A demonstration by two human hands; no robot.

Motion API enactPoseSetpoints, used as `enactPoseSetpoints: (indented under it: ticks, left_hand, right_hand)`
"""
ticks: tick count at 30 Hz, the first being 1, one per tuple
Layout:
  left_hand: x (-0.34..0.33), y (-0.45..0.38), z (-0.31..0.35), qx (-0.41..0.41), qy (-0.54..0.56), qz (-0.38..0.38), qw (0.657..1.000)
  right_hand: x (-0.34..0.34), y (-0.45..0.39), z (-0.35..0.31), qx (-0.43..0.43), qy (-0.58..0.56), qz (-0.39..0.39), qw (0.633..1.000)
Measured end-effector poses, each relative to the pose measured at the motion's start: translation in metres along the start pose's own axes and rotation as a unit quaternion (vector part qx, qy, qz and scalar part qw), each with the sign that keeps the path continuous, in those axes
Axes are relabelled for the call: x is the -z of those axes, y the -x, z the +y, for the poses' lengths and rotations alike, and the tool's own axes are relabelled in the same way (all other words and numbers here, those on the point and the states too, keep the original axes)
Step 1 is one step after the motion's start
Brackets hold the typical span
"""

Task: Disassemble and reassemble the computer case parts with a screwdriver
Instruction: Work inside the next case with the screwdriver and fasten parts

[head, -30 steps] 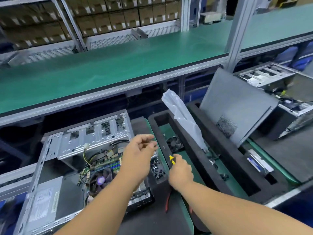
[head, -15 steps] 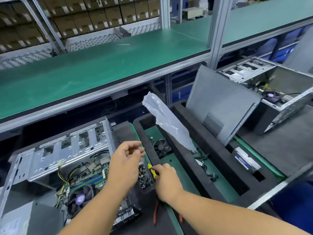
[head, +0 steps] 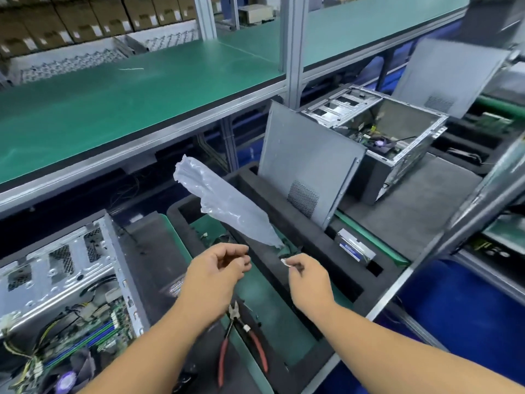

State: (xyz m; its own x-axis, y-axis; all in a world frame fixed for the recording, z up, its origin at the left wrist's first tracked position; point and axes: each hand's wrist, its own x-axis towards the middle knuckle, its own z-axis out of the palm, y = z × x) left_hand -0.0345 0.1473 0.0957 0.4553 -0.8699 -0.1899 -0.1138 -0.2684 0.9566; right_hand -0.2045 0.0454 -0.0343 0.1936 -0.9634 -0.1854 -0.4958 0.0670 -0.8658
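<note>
An open computer case point(head: 71, 280) lies at the lower left, its motherboard and cables point(head: 85, 339) exposed. My left hand point(head: 218, 268) hovers over the black foam tray point(head: 301, 231) with fingers curled toward the thumb; whether it holds anything is hidden. My right hand point(head: 308, 277) is a little to its right and pinches a small white piece point(head: 284, 263) at its fingertips. No screwdriver shows in either hand. A grey side panel point(head: 306, 166) leans upright in the tray.
Red-handled pliers point(head: 227, 351) lie below my hands. A crumpled plastic bag point(head: 227, 211) sticks up from the tray. A hard drive point(head: 355, 248) sits in a tray slot. A second open case point(head: 383, 132) stands at the right, under a green shelf point(head: 142, 95).
Both hands moved right, from the open case's edge to above the foam tray. The yellow tool handle in my right hand is gone from view; a small white piece shows there now.
</note>
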Motion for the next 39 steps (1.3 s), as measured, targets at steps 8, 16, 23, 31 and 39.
enactPoseSetpoints:
  ticks: [8,16,23,31,39]
  left_hand:
    - [-0.033,-0.005,0.002,0.007,-0.03,-0.105,0.994]
    - [-0.051,-0.007,0.012,0.0,-0.07,-0.15,0.986]
    - [-0.036,-0.01,0.017,-0.012,-0.082,-0.127,0.989]
    - [-0.052,-0.005,0.034,0.015,-0.014,-0.14,0.99]
    - [-0.059,0.002,0.033,0.012,-0.002,-0.135,0.991]
  right_hand:
    - [0.074,-0.032,0.016,0.034,0.194,0.202,0.959]
    - [0.121,-0.07,0.01,-0.067,0.408,0.022,0.91]
    - [0.151,-0.059,-0.027,-0.036,0.447,0.043,0.893]
    - [0.167,-0.086,-0.04,-0.029,0.376,-0.016,0.926]
    - [0.147,-0.073,-0.008,-0.035,0.45,-0.032,0.892]
